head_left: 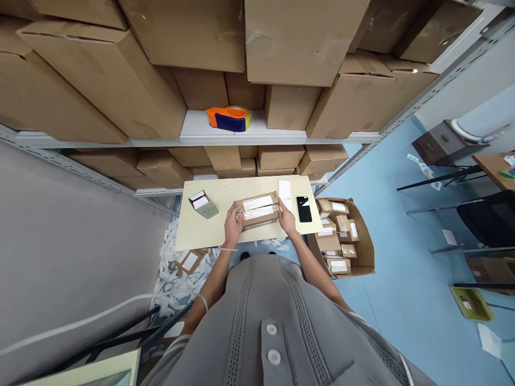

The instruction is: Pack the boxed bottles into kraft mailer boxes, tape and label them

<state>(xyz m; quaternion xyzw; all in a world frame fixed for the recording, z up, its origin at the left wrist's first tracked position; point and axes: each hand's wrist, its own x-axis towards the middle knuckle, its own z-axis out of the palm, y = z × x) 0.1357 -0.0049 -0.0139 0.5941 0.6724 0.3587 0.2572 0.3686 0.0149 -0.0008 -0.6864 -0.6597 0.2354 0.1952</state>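
Observation:
A small taped cardboard box [257, 215] is between my two hands over the cream tabletop [237, 185]. White labels run along its top on both sides of a dark lengthwise seam; I cannot tell whether it is one box or two pressed together. My left hand [233, 225] grips its left end, fingers closed round the edge. At the right end, my right hand [286, 219] is closed on the box too. Left of it on the table lies a pale green carton [206, 208] with its end open. To the right are a white paper strip [284, 192] and a black phone [304, 209].
Shelves [281, 139] full of cardboard boxes rise behind the table, with an orange and blue tape dispenser [229, 118] on one. A big carton [365, 252] of labelled parcels stands right of the table. Paper scraps [171, 279] litter the floor at left, near a white cable [100, 317].

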